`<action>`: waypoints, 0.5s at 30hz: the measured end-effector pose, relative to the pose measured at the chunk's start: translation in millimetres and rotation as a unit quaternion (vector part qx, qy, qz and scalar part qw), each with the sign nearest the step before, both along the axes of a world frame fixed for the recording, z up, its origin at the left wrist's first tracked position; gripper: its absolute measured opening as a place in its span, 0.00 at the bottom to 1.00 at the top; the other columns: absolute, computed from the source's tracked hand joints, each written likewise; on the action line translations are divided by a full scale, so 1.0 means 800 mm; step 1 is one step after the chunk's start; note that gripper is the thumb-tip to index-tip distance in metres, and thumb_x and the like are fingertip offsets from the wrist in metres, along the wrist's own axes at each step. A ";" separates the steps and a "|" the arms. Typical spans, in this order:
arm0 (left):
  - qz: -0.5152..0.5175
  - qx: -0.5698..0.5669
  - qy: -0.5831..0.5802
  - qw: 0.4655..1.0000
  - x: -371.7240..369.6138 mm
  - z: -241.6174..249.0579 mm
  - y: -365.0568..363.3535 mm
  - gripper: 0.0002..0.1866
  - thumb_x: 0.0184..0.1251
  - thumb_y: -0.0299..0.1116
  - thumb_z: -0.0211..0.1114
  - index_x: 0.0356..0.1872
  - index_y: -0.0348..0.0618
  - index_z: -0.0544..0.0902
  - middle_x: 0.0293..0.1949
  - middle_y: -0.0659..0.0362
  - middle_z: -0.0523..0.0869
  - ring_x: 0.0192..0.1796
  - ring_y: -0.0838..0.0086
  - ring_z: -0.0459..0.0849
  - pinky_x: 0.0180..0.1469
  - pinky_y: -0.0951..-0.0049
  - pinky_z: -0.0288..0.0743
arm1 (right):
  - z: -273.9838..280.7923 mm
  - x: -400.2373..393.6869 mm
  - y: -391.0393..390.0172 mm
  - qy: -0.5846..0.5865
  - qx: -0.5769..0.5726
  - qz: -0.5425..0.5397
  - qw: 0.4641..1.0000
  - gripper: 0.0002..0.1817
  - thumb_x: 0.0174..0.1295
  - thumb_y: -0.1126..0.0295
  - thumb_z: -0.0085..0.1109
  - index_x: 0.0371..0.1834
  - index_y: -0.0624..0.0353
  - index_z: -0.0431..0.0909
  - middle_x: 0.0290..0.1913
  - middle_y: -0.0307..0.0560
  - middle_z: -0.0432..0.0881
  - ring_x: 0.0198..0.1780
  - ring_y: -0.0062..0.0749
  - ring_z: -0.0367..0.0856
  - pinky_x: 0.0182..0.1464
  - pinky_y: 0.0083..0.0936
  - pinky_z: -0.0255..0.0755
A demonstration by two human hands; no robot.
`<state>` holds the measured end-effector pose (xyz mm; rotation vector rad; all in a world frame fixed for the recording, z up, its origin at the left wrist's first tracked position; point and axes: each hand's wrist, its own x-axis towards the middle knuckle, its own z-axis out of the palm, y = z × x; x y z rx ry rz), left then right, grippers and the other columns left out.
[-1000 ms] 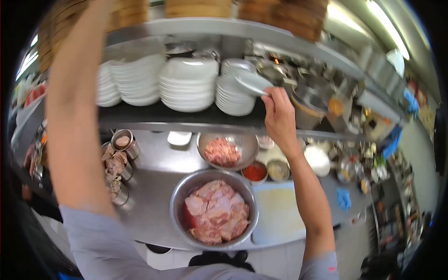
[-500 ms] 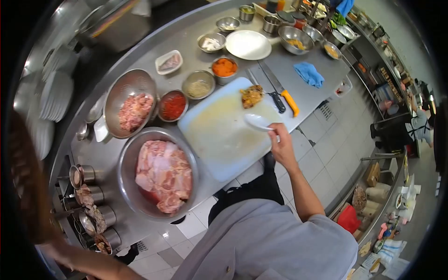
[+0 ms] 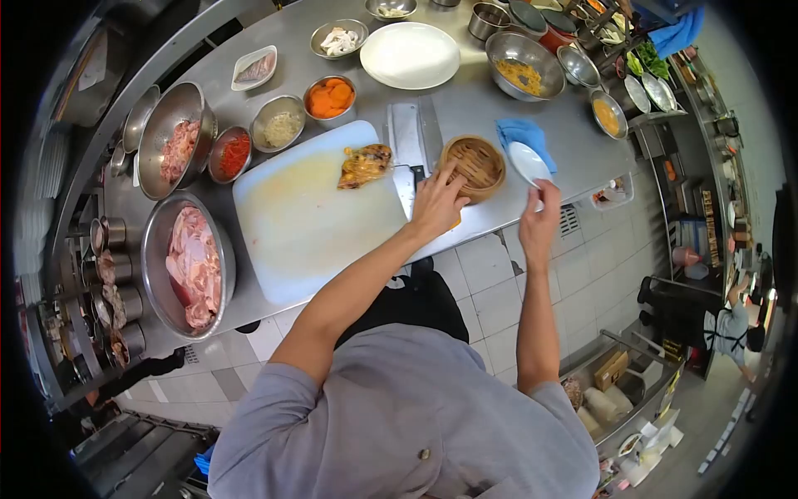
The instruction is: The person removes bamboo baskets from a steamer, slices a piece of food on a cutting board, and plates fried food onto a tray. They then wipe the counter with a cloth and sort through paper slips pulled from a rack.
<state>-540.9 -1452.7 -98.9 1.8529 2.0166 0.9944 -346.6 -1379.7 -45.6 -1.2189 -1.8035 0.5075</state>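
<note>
My left hand (image 3: pixel 438 202) grips the near-left rim of a round bamboo steamer (image 3: pixel 474 166) with a slatted base. The steamer sits low over the knives at the right of the cutting board. In my right hand (image 3: pixel 540 218) is a small white oval dish (image 3: pixel 529 163), held by its near end beside a folded blue cloth (image 3: pixel 519 133). A browned piece of cooked food (image 3: pixel 364 166) lies at the right end of the white cutting board (image 3: pixel 316 224). A cleaver (image 3: pixel 405 133) lies beyond the board, and the steamer partly hides the knives.
Raw meat fills a large steel bowl (image 3: pixel 229 274) on the left. Bowls of sliced carrot (image 3: pixel 330 98), red strips (image 3: pixel 233 156) and minced meat (image 3: pixel 179 154) stand behind the board. A white plate (image 3: pixel 410 55) lies at the back. Another person (image 3: pixel 719 324) stands far right.
My left arm has come from the lower left to the counter, and the bamboo steamer is now in view there. My right hand has carried the white dish rightward off the cutting board.
</note>
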 end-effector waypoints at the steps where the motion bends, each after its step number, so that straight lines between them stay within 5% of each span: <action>1: -0.003 -0.005 -0.008 1.000 0.004 0.005 0.005 0.20 0.61 0.37 0.72 0.54 0.44 0.82 0.67 0.54 0.75 0.61 0.52 0.78 0.59 0.53 0.71 | -0.015 -0.007 0.013 0.000 0.009 0.028 1.000 0.08 0.69 0.75 0.57 0.48 0.63 0.78 0.49 0.53 0.80 0.50 0.46 0.79 0.55 0.33 0.72; 3: -0.007 -0.020 -0.021 1.000 -0.010 0.021 0.001 0.21 0.61 0.35 0.71 0.55 0.45 0.81 0.68 0.54 0.74 0.60 0.52 0.77 0.58 0.53 0.70 | -0.041 -0.016 0.029 -0.031 0.017 0.082 0.996 0.08 0.69 0.75 0.57 0.49 0.62 0.79 0.51 0.53 0.81 0.54 0.50 0.77 0.59 0.36 0.70; 6: 0.071 0.027 0.034 0.996 -0.088 0.025 -0.001 0.14 0.60 0.30 0.67 0.47 0.41 0.83 0.48 0.52 0.87 0.51 0.54 0.81 0.53 0.54 0.71 | -0.086 -0.031 0.034 -0.156 0.007 0.140 0.978 0.11 0.68 0.68 0.58 0.51 0.57 0.80 0.60 0.50 0.79 0.68 0.56 0.68 0.71 0.48 0.58; 8: 0.164 0.026 0.027 0.986 -0.163 0.016 -0.001 0.12 0.60 0.29 0.66 0.45 0.39 0.85 0.46 0.49 0.88 0.51 0.52 0.81 0.54 0.51 0.73 | -0.088 -0.038 0.028 -0.176 0.024 0.143 0.974 0.14 0.68 0.64 0.59 0.53 0.56 0.81 0.64 0.49 0.77 0.71 0.58 0.63 0.72 0.55 0.54; 10: 0.206 -0.096 0.084 0.970 -0.234 0.013 -0.010 0.15 0.61 0.29 0.65 0.48 0.37 0.85 0.48 0.48 0.88 0.54 0.52 0.82 0.58 0.53 0.75 | -0.097 -0.040 0.028 -0.211 0.025 0.131 0.968 0.18 0.66 0.58 0.61 0.56 0.54 0.80 0.69 0.49 0.72 0.76 0.58 0.57 0.72 0.63 0.48; 13: 0.128 -0.238 -0.107 0.957 -0.304 -0.009 -0.014 0.18 0.63 0.28 0.65 0.54 0.38 0.84 0.50 0.52 0.88 0.47 0.62 0.84 0.56 0.63 0.77 | -0.100 -0.046 0.040 -0.211 0.041 0.116 0.970 0.19 0.67 0.58 0.61 0.56 0.53 0.79 0.70 0.50 0.71 0.75 0.59 0.57 0.72 0.64 0.48; 15: 0.099 -0.242 -0.131 0.956 -0.310 -0.008 -0.012 0.19 0.63 0.29 0.66 0.55 0.37 0.84 0.46 0.54 0.88 0.46 0.68 0.83 0.54 0.67 0.77 | -0.101 -0.047 0.053 -0.197 0.048 0.113 0.973 0.17 0.65 0.62 0.63 0.53 0.57 0.78 0.68 0.55 0.71 0.73 0.60 0.60 0.71 0.58 0.54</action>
